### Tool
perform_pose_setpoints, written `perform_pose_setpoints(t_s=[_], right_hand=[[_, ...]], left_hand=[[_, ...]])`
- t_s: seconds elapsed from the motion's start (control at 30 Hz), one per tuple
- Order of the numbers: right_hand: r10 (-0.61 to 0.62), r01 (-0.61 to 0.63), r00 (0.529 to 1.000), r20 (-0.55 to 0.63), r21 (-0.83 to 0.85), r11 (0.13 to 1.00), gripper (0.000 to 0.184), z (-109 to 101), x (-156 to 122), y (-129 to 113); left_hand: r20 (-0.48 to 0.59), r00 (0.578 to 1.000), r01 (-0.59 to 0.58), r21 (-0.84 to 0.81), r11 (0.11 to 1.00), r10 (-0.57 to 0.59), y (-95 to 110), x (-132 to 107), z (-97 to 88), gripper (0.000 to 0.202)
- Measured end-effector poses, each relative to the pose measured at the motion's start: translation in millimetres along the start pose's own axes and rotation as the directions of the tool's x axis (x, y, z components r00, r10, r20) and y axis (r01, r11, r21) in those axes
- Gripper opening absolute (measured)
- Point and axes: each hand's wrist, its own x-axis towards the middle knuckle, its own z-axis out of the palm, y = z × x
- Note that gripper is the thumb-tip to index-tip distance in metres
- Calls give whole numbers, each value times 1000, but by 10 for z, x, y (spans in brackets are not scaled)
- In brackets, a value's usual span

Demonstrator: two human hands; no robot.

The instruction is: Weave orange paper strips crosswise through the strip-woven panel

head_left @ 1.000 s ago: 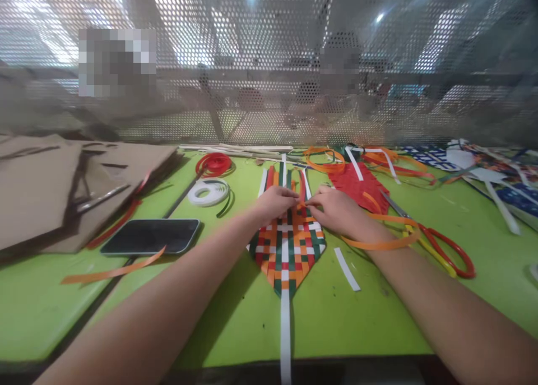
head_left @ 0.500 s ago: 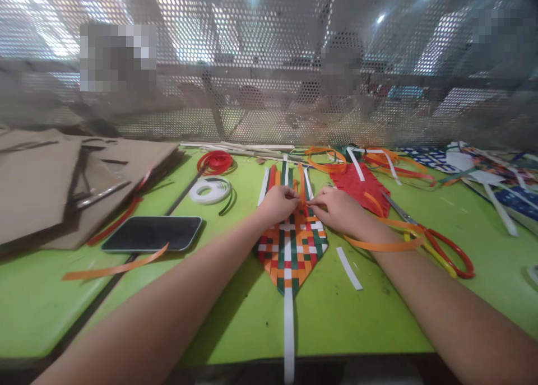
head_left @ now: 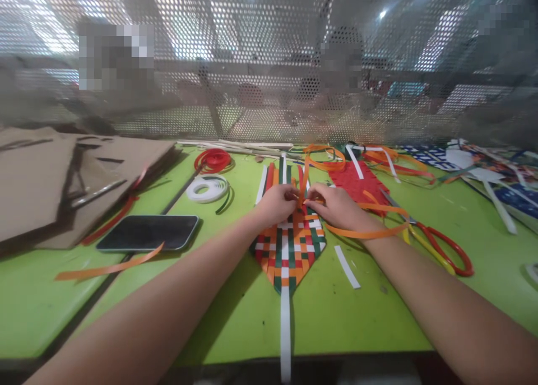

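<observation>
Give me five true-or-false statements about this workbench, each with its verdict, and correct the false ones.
1. The left hand and right hand both work at the top of the plaid woven panel. True.
2. The red-handled scissors lie left of the panel. False: they lie to its right.
3. An orange strip rises between the hands. True.
4. The dark phone rests on the cardboard sheets. False: it lies on the green table, beside them.
5. A loose white strip lies right of the panel. True.
</observation>
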Motion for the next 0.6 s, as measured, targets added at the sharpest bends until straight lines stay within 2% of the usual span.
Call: perform_pose_setpoints(t_s=[0.27, 0.5, 0.6], right_hand=[[102, -96, 994, -27, 178, 979, 8, 48, 3, 70], [145, -131, 988, -50, 215, 968, 8, 42, 13, 88], [139, -125, 989, -46, 235, 964, 7, 35, 13, 80]], left_hand=[[-110, 994, -2, 51, 999, 8, 12, -7, -37, 32], [-113, 994, -3, 56, 998, 9, 24, -28, -41, 29], [-117, 993, -8, 111, 994, 21, 33, -27, -37, 25]])
